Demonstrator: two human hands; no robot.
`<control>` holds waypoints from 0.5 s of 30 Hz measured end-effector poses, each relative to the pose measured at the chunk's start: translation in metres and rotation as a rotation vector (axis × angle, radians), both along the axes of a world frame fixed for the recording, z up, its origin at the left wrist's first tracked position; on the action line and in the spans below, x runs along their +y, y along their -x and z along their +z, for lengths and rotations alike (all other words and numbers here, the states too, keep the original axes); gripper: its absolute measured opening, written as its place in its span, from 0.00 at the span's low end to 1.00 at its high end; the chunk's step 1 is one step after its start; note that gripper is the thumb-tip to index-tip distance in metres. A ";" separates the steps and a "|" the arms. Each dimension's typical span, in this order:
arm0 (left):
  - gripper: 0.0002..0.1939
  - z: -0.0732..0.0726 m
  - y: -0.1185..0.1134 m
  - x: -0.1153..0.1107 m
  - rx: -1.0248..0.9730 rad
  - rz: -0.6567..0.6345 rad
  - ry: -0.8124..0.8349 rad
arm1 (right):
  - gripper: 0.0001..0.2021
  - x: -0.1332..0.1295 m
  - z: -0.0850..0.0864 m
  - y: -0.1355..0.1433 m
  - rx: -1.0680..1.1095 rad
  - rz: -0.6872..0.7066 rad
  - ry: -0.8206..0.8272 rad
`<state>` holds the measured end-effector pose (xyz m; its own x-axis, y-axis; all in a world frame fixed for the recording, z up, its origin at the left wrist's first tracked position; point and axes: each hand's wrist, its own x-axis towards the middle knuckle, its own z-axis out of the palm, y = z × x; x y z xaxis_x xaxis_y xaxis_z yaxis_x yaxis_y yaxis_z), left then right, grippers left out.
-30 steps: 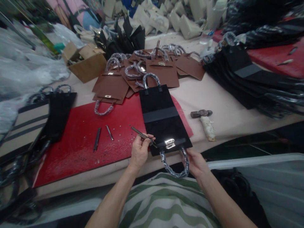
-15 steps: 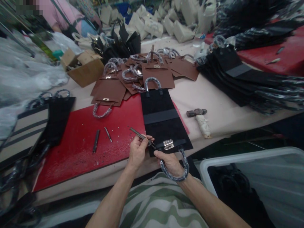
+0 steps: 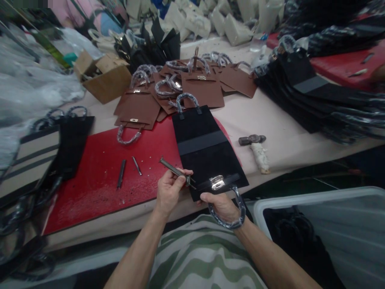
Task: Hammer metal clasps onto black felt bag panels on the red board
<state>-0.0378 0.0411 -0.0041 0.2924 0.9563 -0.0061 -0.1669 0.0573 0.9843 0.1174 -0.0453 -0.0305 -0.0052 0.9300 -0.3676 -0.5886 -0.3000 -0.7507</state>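
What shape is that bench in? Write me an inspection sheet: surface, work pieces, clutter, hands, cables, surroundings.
Surface: red mat on a pale-covered table.
Work pieces: black bag panel, partly over the mat, with a shiny clasp and a wrapped handle at each end.
Clutter: two slim tools on the mat; hammer beside it; brown bag pieces heaped beyond.
Hands: left hand holds a metal tool; right hand is at the panel's near edge, through the near handle, its grip unclear.
Cables: nothing seen.
Surroundings: cardboard box, black panel stack, white bin.
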 end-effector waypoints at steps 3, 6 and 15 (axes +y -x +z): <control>0.13 0.006 0.001 -0.004 0.047 -0.002 -0.019 | 0.09 0.001 -0.001 0.002 -0.004 0.013 -0.005; 0.13 0.010 0.000 -0.005 0.068 0.009 -0.046 | 0.10 0.001 -0.001 0.002 -0.001 0.014 0.032; 0.13 0.008 -0.001 -0.004 0.128 0.029 -0.063 | 0.12 0.005 0.001 0.004 0.001 -0.006 0.043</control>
